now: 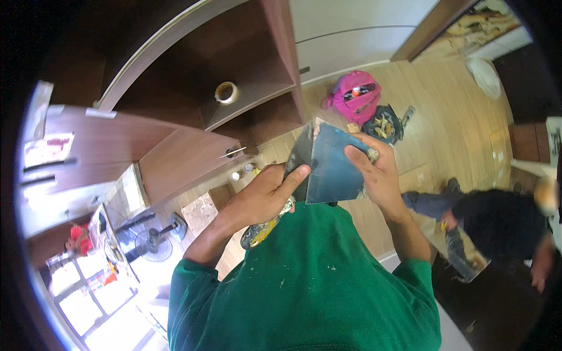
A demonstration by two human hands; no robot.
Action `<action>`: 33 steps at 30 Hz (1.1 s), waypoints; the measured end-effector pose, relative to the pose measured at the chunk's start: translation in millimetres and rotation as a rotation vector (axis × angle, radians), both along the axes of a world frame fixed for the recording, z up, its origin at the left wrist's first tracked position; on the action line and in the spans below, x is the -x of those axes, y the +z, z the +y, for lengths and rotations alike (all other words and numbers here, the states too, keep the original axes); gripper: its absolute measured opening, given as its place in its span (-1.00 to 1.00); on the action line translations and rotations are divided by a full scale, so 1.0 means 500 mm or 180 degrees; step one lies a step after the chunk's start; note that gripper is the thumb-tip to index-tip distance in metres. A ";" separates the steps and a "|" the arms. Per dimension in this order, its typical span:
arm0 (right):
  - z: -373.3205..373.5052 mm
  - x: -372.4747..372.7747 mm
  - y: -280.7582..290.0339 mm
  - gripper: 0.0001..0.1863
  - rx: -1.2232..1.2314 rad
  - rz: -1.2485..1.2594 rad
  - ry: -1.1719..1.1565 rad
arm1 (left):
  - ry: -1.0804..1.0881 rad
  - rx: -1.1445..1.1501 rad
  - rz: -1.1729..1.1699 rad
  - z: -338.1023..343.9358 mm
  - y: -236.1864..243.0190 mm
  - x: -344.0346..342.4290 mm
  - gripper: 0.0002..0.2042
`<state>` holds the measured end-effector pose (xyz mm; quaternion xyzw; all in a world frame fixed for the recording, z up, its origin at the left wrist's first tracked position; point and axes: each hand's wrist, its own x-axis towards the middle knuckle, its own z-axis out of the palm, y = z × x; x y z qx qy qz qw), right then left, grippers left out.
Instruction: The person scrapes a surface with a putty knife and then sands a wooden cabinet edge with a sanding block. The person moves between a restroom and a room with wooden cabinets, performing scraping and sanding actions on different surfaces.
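Note:
My left hand (263,193) is closed around a putty knife (301,153), its thumb pressed on the dark blade. The knife's handle, smeared yellow and black, sticks out below that hand. In my right hand (381,172) is a wide blue-grey flat scraper blade (336,167), gripped along its right side with the thumb on its face. Pale filler-like residue shows near the fingers of this hand. The knife blade lies against the left edge of the scraper blade, in front of my green shirt. A pale smear marks the top corner where they meet.
An open brown cabinet (257,58) holds a tape roll (235,93). A pink bag (357,108) and a black container (374,131) with scraps sit on the floor. To the right is another person (492,219). A fan (155,243) stands at left, beyond a pale block (199,209).

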<state>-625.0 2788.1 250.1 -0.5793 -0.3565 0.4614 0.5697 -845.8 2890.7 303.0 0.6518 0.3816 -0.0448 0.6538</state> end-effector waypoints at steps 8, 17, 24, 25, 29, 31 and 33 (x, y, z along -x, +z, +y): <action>-0.075 0.137 0.063 -0.49 -0.0328 0.1655 -0.0608 | -0.0401 0.0281 0.0309 -0.111 0.031 0.278 -0.27; 0.075 0.456 0.118 -0.57 -0.3028 -0.2764 0.1767 | 0.0452 0.2102 -0.1122 -0.003 -0.009 0.625 -0.32; 0.293 0.687 0.070 -0.36 -0.2704 -0.3423 0.1573 | 0.0260 0.2002 -0.1058 0.241 -0.039 0.885 -0.29; 0.317 0.706 0.066 -0.33 -0.2566 -0.3704 0.1467 | 0.0115 0.2043 -0.1103 0.281 -0.045 0.911 -0.33; 0.400 0.731 0.076 -0.32 -0.1838 -0.4980 0.1240 | -0.0436 0.1867 -0.1062 0.452 -0.055 0.961 -0.31; 0.418 0.714 0.105 -0.36 -0.1613 -0.4930 0.1085 | -0.0535 0.1793 -0.0757 0.513 -0.056 0.949 -0.32; 0.429 0.691 0.140 -0.45 -0.1658 -0.4934 0.0784 | -0.0525 0.1751 -0.0376 0.562 -0.052 0.932 -0.30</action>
